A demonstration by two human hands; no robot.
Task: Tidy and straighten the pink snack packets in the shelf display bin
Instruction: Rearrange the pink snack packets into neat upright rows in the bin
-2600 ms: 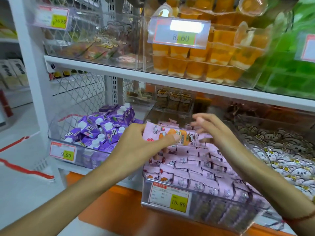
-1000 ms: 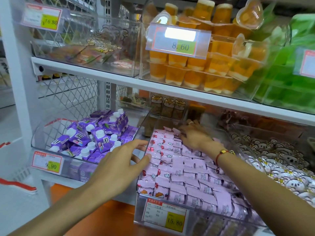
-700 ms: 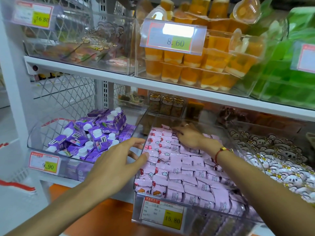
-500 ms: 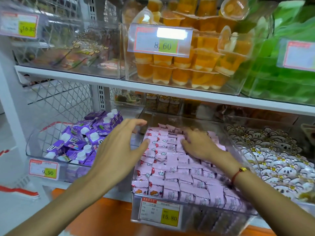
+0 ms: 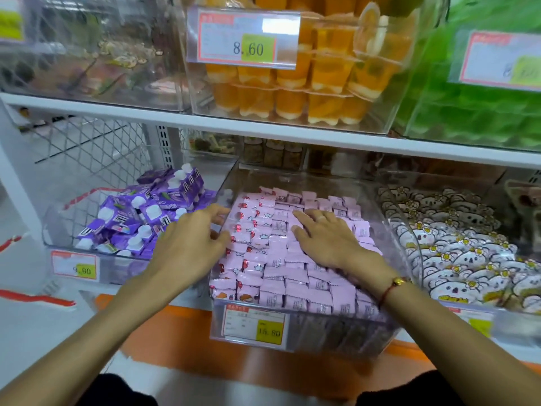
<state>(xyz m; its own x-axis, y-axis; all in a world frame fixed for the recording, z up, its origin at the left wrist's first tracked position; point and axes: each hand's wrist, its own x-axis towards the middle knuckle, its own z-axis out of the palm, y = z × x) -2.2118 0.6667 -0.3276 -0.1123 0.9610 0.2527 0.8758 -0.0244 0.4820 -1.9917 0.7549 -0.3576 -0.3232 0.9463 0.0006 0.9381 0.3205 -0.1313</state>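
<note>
A clear plastic display bin [image 5: 328,344] on the lower shelf holds rows of pink snack packets [image 5: 272,259], packed in overlapping lines. My right hand [image 5: 325,238] lies flat on the packets in the middle of the bin, fingers straight and pointing to the back left. My left hand [image 5: 190,241] rests at the bin's left wall, fingers spread, fingertips touching the leftmost packets. Neither hand holds a packet. A price tag reading 15.80 [image 5: 254,325] sits on the bin's front.
A bin of purple cartons [image 5: 137,224] stands to the left, a bin of white animal-print packets [image 5: 456,253] to the right. The shelf above [image 5: 263,130] carries orange jelly cups [image 5: 295,83] and green packs [image 5: 480,106]. An orange ledge [image 5: 181,332] runs below.
Earlier my hands held one pink packet above the bin; it has since been put down. My right hand drew back from the bin's rear to the middle, and my left hand stayed at the left wall.
</note>
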